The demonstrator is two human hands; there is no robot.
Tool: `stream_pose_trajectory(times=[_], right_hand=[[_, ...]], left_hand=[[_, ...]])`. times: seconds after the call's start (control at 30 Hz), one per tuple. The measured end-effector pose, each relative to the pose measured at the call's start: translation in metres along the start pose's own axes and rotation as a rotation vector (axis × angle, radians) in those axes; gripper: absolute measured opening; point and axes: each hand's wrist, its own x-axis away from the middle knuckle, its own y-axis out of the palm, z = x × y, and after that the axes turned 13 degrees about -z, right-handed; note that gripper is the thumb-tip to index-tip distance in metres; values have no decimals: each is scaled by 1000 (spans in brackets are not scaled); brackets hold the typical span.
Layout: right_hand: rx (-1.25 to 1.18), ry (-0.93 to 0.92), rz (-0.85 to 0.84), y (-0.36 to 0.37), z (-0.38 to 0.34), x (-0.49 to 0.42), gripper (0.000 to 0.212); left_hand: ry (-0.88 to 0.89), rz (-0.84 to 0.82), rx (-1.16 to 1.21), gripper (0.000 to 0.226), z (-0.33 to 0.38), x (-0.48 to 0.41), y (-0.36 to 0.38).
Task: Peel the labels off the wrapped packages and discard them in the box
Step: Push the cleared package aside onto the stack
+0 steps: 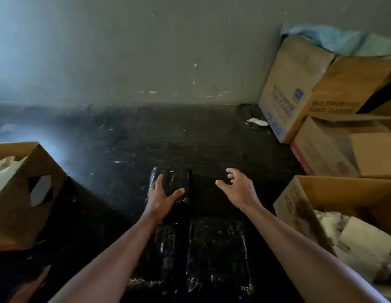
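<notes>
A black package wrapped in shiny film (176, 178) lies on the dark floor ahead of me. My left hand (161, 193) rests on its near left part, fingers spread over the wrap. My right hand (236, 186) hovers to the right of that package with curled, parted fingers and holds nothing. Two more black wrapped packages (216, 250) lie side by side closer to me, between my forearms. An open cardboard box (299, 193) at the lower right holds crumpled white paper scraps. I see no label on the packages in this dim light.
A torn cardboard box (21, 193) with a white bag inside stands at the left. Stacked cardboard boxes (317, 92) fill the right corner by the grey wall, one topped with blue plastic. A sandal and white scrap (254, 120) lie near the wall.
</notes>
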Motion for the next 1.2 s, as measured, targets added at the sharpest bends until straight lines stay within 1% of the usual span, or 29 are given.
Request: stream_pose_trajectory(times=[0.1,0.17,0.27,0.4,0.5,0.57,0.63,0.73,0.83,0.9,1.07,1.2], right_hand=[[55,33,-126,50,-11,-33,77],[81,69,-156,78,-13,-55,85],[58,137,-207,113,-11,-86,98],[153,119,-319,142,-11,-115,108],[118,123,-356,150,-12,-123,113],[81,140,-359,154,-10,-125,116],[54,148,-347,157,-10,-126,116],[46,153,-329,157,-16,-131,113],[38,161,-290,156,-23,-126,110],[8,138,-250,155,-29,-119,110],[32,41,-176,143,-60,-84,111],[60,13,-162,139,-72,-33,113]], left_hand=[[-20,-8,63,100,-43,-14,-25],[-28,-25,82,106,-64,-30,-36],[-54,-82,102,119,-86,-60,-47],[9,-210,66,123,-98,-96,-50],[43,-287,29,127,-104,-110,-51],[69,-314,22,130,-107,-112,-52],[54,-316,27,133,-107,-112,-53],[27,-317,50,133,-105,-118,-53],[39,-291,24,134,-98,-119,-57],[63,-257,25,131,-94,-113,-64],[140,-182,60,126,-79,-75,-88],[172,-186,87,125,-72,-20,-94]])
